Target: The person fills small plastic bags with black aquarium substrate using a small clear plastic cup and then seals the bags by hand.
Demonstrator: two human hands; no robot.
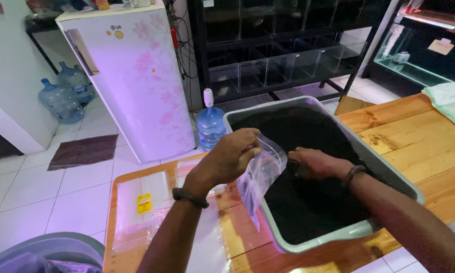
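A grey rectangular tray [349, 233] full of dark, soil-like granules stands on a wooden table [419, 136]. My left hand [230, 156] pinches the top edge of a small clear plastic bag [260, 174] and holds it open at the tray's left rim. My right hand [316, 163] lies inside the tray, fingers closed in the dark granules right beside the bag's mouth. What the fingers hold is hidden. Each wrist wears a dark band.
A stack of clear plastic bags with a yellow label [144, 202] lies on the table's left end. Behind stand a white fridge [136, 81], water jugs [210, 126], a black rack of glass tanks [288, 60], a pale cloth [452, 101] and a grey tub [45, 253].
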